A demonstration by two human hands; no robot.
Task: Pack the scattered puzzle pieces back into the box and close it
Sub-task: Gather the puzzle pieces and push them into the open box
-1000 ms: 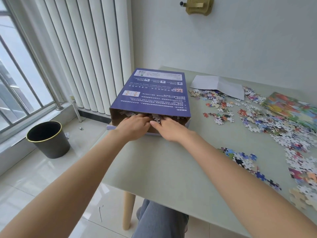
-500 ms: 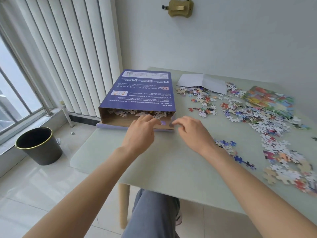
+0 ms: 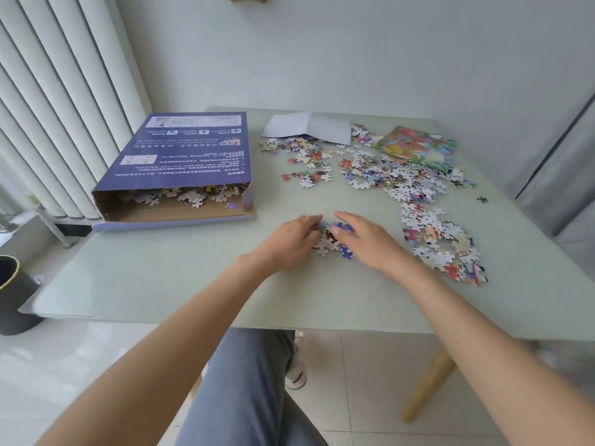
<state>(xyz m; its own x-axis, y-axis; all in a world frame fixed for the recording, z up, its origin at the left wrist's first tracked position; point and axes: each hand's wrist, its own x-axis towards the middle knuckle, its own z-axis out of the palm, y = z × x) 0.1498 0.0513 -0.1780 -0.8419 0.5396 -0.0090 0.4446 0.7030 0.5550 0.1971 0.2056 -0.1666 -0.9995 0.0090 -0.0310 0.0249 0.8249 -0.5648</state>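
The purple puzzle box (image 3: 180, 156) lies flat at the table's left, its near end open, with several pieces heaped inside. A small pile of puzzle pieces (image 3: 330, 239) sits on the table in front of me. My left hand (image 3: 289, 239) and my right hand (image 3: 367, 239) lie on either side of this pile, palms down, fingers stretched and touching the pieces. More scattered pieces (image 3: 380, 169) cover the right half of the table, with another cluster (image 3: 441, 239) to the right of my right hand.
A white folded sheet (image 3: 309, 127) and a colourful picture sheet (image 3: 418, 146) lie at the back of the green table (image 3: 161, 275). One dark piece (image 3: 482, 199) lies alone at the right. A black bin (image 3: 13, 294) stands on the floor, left.
Both hands left the box opening and moved right and toward me to the small pile. The camera view shifted right as well.
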